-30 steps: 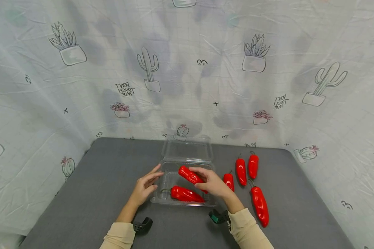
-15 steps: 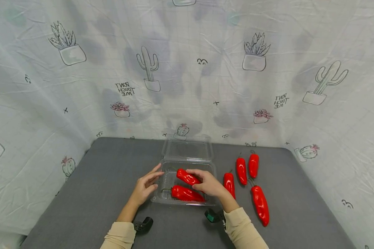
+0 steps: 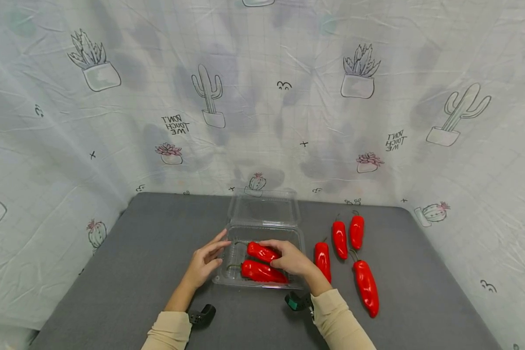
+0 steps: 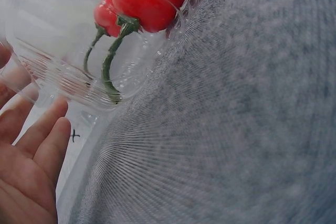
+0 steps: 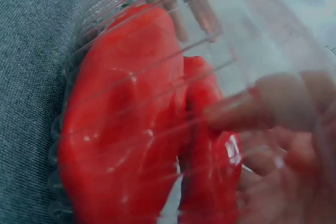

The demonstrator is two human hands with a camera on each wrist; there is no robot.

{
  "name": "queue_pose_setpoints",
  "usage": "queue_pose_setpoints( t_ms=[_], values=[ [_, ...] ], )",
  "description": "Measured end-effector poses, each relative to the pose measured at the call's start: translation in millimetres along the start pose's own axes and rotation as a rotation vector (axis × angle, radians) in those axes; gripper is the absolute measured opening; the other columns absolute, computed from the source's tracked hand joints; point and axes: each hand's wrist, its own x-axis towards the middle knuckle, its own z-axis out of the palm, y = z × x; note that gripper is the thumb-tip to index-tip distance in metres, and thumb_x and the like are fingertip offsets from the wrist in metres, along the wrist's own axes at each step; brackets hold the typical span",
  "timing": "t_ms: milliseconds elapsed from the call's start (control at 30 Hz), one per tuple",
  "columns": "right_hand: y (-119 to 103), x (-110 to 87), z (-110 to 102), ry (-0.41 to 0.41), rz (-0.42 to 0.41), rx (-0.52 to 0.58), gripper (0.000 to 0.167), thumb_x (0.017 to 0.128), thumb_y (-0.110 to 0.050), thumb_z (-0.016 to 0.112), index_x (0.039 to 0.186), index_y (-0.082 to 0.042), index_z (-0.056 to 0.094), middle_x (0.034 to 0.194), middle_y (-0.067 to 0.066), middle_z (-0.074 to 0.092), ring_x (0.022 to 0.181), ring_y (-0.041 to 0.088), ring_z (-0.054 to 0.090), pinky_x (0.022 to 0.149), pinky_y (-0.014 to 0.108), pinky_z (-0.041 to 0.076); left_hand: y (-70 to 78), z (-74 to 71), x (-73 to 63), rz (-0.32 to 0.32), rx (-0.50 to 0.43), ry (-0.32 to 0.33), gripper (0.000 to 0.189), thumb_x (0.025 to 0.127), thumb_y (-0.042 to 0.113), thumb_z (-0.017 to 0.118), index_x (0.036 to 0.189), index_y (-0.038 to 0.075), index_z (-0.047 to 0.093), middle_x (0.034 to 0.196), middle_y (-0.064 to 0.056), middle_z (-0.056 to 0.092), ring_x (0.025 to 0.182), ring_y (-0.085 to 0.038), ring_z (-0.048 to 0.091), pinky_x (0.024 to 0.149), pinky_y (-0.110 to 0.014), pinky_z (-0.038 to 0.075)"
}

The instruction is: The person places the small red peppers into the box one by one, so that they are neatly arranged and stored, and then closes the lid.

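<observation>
The red pepper [image 3: 260,251] pinched by the right hand [image 3: 292,258] had been lowered beside the second pepper [image 3: 261,272], pairing them within the clear container [image 3: 258,285] flanked by the spread left hand [image 3: 202,263].

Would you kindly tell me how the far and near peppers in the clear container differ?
The right hand holds the far pepper, while no hand grips the near pepper. In the head view, fingers partly cover the far pepper; the near pepper shows almost whole. Both are glossy red, with green stems.
</observation>
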Motion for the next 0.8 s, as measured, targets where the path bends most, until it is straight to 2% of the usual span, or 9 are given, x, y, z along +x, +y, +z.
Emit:
queue_pose_setpoints(
  t_ms=[433, 800],
  values=[
    [4.4, 3.4, 2.7, -0.034, 0.026, -0.042, 0.062, 0.074, 0.01, 0.055, 0.132, -0.01, 0.056, 0.121, 0.011, 0.058, 0.095, 0.021, 0.047, 0.074, 0.029, 0.045, -1.4, 1.7, -0.5, -0.04, -0.004, 0.009, 0.044, 0.077, -0.019, 0.05, 0.121, -0.017, 0.053, 0.143, -0.039, 0.029, 0.13, -0.026, 0.046, 0.105, -0.021, 0.038],
    [4.4, 5.1, 4.0, -0.039, 0.014, -0.075, 0.063, 0.073, 0.01, 0.055, 0.132, -0.009, 0.056, 0.121, 0.011, 0.058, 0.095, 0.021, 0.047, 0.075, 0.028, 0.044, -2.5, 0.8, -0.5, -0.025, 0.004, 0.007, 0.042, 0.079, -0.019, 0.051, 0.121, -0.018, 0.053, 0.143, -0.039, 0.029, 0.131, -0.026, 0.046, 0.105, -0.02, 0.039]
  ],
)
